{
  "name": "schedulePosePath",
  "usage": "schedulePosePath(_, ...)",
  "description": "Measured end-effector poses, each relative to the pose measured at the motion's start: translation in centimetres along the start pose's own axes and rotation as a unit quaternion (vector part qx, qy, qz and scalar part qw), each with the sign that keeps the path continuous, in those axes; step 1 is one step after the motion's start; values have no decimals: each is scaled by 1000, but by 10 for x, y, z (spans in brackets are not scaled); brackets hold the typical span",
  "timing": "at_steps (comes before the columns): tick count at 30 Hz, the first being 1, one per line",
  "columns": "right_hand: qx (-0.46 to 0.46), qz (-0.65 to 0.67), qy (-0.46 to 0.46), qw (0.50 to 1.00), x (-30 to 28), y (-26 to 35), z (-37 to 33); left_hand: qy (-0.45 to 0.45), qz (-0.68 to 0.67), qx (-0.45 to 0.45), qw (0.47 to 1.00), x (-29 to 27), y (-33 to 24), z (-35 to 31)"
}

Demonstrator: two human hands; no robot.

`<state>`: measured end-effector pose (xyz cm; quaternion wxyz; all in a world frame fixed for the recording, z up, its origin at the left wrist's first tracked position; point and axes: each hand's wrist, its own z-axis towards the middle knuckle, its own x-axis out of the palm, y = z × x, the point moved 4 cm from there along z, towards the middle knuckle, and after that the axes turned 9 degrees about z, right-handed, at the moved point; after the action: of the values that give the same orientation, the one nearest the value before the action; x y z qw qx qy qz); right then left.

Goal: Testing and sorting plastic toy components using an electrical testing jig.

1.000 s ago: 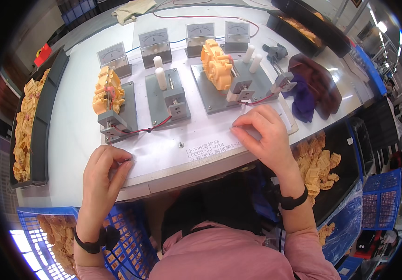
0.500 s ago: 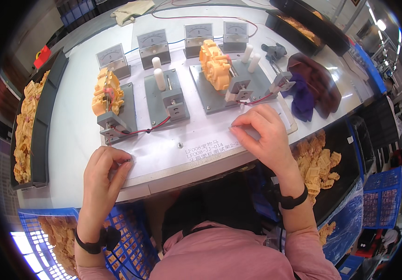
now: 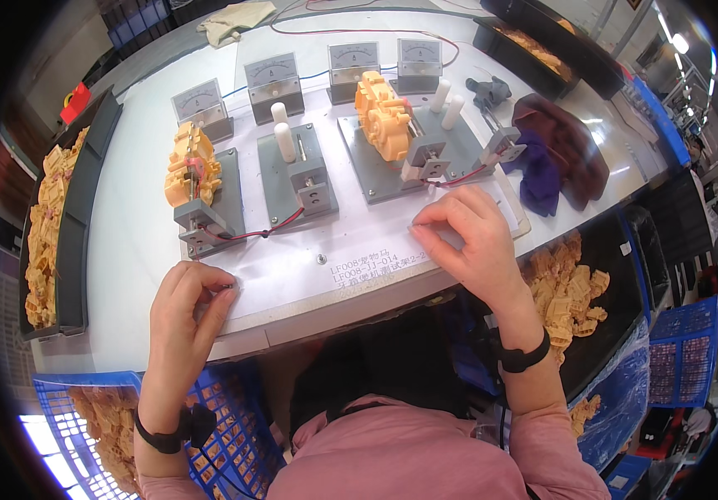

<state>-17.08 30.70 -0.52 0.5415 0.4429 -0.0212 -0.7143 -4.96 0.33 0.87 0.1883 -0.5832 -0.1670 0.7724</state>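
My left hand [image 3: 182,312] rests at the front left edge of the white board, thumb and fingertips pinched together. Whether anything small sits in that pinch I cannot make out. My right hand [image 3: 469,242] lies on the board's right side, its thumb and curled fingers also closing at the tips, with any content hidden. Ahead of my left hand, an orange plastic gearbox [image 3: 190,167] sits on a grey test fixture [image 3: 230,200]. A second orange gearbox [image 3: 384,117] is mounted on the right-hand fixture [image 3: 361,167], beyond my right hand. Neither hand touches a gearbox.
Between the gearboxes stands a fixture with white pegs [image 3: 284,142]. Several analog meters [image 3: 273,79] line the back. Trays of orange parts flank me: a grey one [image 3: 84,225] left, a black one [image 3: 617,333] right. A dark cloth [image 3: 572,150] lies right; a blue basket [image 3: 117,380] stands below left.
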Motion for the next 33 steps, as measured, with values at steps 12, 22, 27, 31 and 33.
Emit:
schedulePosePath(12,7,14,12,1000,-2,0,2,-2,-1,-2,1000,-1,-1,0)
schedulePosePath(22,53,78,50,994,-4,-1,6,-15,-1,27,1000,-4,-4,2)
schedulePosePath(27,46,86,55,994,-5,-1,7,-11,1,15,1000,-3,-3,1)
schedulePosePath(31,54,95,57,992,-5,0,7,-11,3,13,1000,-3,-3,1)
schedulePosePath(33,55,93,56,993,-5,-1,6,-10,7,11,1000,-3,-3,1)
